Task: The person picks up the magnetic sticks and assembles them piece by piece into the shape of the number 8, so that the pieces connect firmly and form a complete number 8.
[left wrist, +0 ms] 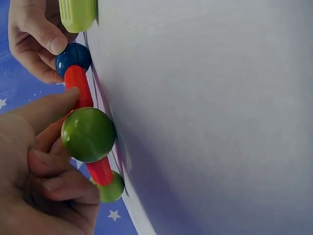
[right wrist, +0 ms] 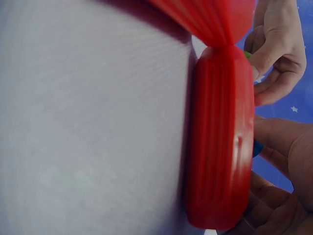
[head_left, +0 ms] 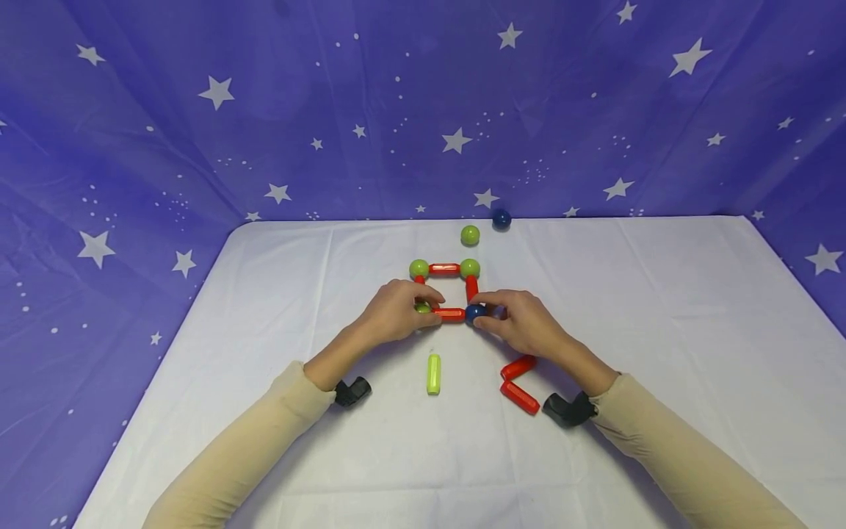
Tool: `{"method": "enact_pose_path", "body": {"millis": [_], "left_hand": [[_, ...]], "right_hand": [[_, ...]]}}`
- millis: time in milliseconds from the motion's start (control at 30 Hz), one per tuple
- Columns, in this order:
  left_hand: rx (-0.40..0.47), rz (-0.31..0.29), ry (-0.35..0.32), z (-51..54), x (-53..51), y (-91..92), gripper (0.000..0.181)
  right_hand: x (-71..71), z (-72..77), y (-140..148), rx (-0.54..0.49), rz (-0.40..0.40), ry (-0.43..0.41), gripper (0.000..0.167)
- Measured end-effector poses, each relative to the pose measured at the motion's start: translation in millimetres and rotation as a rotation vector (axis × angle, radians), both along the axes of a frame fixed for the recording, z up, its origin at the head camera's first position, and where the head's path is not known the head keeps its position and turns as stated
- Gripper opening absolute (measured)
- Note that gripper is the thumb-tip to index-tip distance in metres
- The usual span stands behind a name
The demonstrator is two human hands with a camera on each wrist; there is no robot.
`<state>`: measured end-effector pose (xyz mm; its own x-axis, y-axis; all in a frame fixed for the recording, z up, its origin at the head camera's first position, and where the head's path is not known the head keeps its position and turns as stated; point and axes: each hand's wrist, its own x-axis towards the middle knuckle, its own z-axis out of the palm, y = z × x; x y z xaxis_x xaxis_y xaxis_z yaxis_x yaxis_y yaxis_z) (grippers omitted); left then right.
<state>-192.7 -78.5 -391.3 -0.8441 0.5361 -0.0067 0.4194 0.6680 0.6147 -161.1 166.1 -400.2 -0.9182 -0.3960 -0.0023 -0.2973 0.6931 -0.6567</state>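
A square of red rods joined by balls lies on the white cloth, with two green balls (head_left: pixel 419 269) at its far corners. Its near side is a red rod (head_left: pixel 452 315) between a green ball (left wrist: pixel 88 134) on the left and a dark blue ball (head_left: pixel 474 315) on the right. My left hand (head_left: pixel 400 311) pinches the left end of that near rod, beside the green corner ball, which its fingers partly cover in the head view. The blue corner ball is between the thumb and fingers of my right hand (head_left: pixel 525 323).
Beyond the square lie a loose green ball (head_left: pixel 470 235) and a dark blue ball (head_left: pixel 501 219). A yellow-green rod (head_left: pixel 433 375) is on the near side. Two loose red rods (head_left: pixel 520 397) meet at an angle below my right hand. A starry purple curtain (head_left: pixel 423 110) hangs behind.
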Motion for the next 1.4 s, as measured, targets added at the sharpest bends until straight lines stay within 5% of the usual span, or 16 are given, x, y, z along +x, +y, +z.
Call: {"method": "enact_pose_path", "body": {"millis": [433,867,1133,1400], "left_hand": [[0.083,0.032,-0.055,-0.4,-0.4,-5.1,0.025],[0.213,0.138,-0.080,-2.2,4.6,-32.3,0.026],[0.155,0.052,-0.088,-4.4,7.6,-35.4,0.039],[0.163,0.069,-0.129,-7.3,6.2,-37.2,0.030]], "right_hand": [[-0.1,-0.4,0.2,-0.008,0.000,0.000,0.034],[0.3,0.4,-0.7,0.006,-0.018,-0.020,0.037],[0.2,0.0,0.3,0.005,-0.020,-0.018,0.036],[-0.1,-0.5,-0.1,0.004,-0.017,-0.016,0.037]]}}
